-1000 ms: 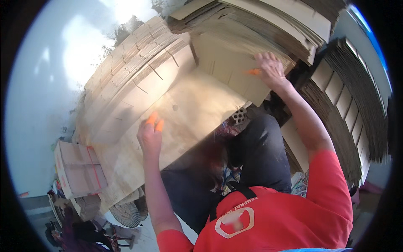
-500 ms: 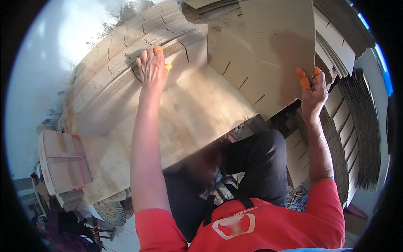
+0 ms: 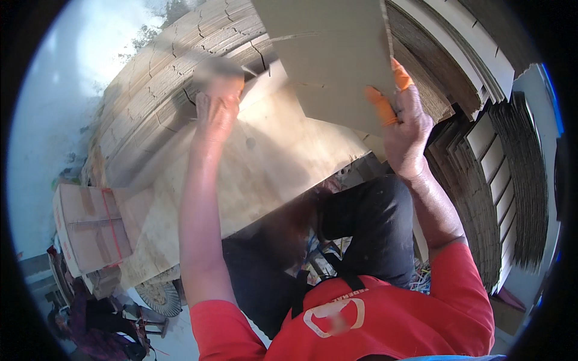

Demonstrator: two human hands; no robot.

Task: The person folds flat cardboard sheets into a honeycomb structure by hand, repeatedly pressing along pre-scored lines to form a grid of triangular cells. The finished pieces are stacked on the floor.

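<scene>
Cardboard sheet [image 3: 331,54]: right grip [image 3: 407,129] pinching; left grip [image 3: 219,101] unclear.

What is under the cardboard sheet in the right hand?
Beyond the lower edge of the cardboard sheet, the pale tabletop shows; whatever is directly beneath is covered and cannot be seen.

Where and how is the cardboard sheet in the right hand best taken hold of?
Probably by the lower part of its right edge, coming from the right. The cardboard sheet is thin and flat, so a pinch across that edge should suit it. The right hand has its grip there, the orange-covered thumb on the near face.
</scene>
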